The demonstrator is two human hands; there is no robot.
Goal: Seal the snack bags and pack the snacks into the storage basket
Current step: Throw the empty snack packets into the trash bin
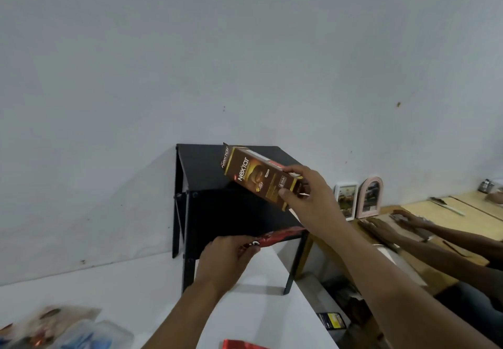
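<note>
At the near edge of the white bench (pixel 258 308) lie blurred clear packets (pixel 81 332) and a glossy red wrapper (pixel 242 344). The left hand (pixel 226 261) curls round a red foil snack bag (pixel 275 238) at the front lip of the black, boxy storage basket (pixel 231 212). Farther up, the right hand (pixel 307 199), arm stretched out, pinches a tilted brown cardboard Nextar box (pixel 258 175) over the basket's opening.

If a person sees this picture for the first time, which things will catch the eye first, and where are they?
First, the brown Nextar box at centre, held tilted by the right hand over the black basket against the wall. Below it, the left hand grips a red snack bag at the basket's front edge. At far right, another person's hands rest on a wooden table.
</note>
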